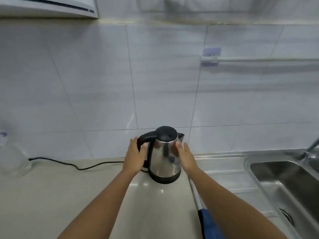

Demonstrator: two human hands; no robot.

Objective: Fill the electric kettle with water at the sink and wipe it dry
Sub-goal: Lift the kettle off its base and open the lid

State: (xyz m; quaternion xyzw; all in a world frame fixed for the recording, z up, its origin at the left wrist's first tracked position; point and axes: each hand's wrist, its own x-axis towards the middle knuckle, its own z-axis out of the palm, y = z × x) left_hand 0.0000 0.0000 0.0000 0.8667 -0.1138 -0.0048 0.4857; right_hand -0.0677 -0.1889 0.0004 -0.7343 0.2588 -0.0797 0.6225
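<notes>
Step in hand, as judged: pick-up, before any filling. The electric kettle (164, 155) stands upright with lid shut on the counter (51, 195), between the two hands. Left hand (135, 156): fingers loosely open, fingertips at the black handle (144, 138), not yet wrapped around it. Right hand (185, 156): fingers straight and together, thumb tip touching the steel wall; palm contact cannot be told. Next move likely calls for closing the left fingers around the handle, then lifting toward the sink (284, 180), well to the right of the right fingers. Blue cloth (207, 223) lies under the right forearm.
</notes>
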